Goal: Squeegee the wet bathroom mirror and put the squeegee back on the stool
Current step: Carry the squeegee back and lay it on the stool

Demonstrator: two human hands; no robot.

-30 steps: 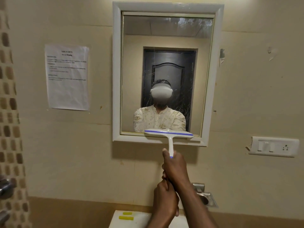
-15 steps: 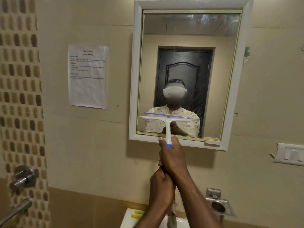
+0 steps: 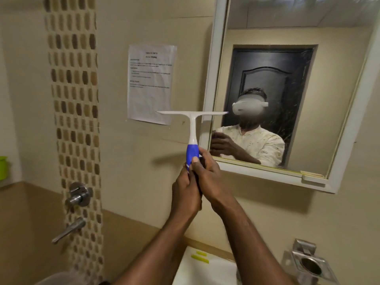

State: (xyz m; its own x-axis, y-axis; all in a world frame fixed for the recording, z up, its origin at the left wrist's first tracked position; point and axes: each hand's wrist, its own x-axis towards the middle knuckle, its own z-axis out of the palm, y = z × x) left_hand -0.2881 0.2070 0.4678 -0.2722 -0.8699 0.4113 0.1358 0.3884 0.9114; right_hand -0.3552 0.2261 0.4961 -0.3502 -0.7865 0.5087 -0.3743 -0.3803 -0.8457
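Gripping the squeegee [image 3: 192,128] handle, both hands' fingers [image 3: 194,161] hold it upright, blade level on top.

White ledge [image 3: 218,270], two yellow strips [image 3: 199,257] lying on it.

A bathroom, by every sign: white-framed mirror [image 3: 287,95] mounted on a cream wall at 2 o'clock, mosaic tile strip [image 3: 76,124] at 10 o'clock carrying chrome tap fittings [image 3: 79,195], white basin edge [image 3: 207,268] at 6 o'clock, steel wall holder [image 3: 308,266] at 5 o'clock, printed notice [image 3: 151,83] taped alongside.
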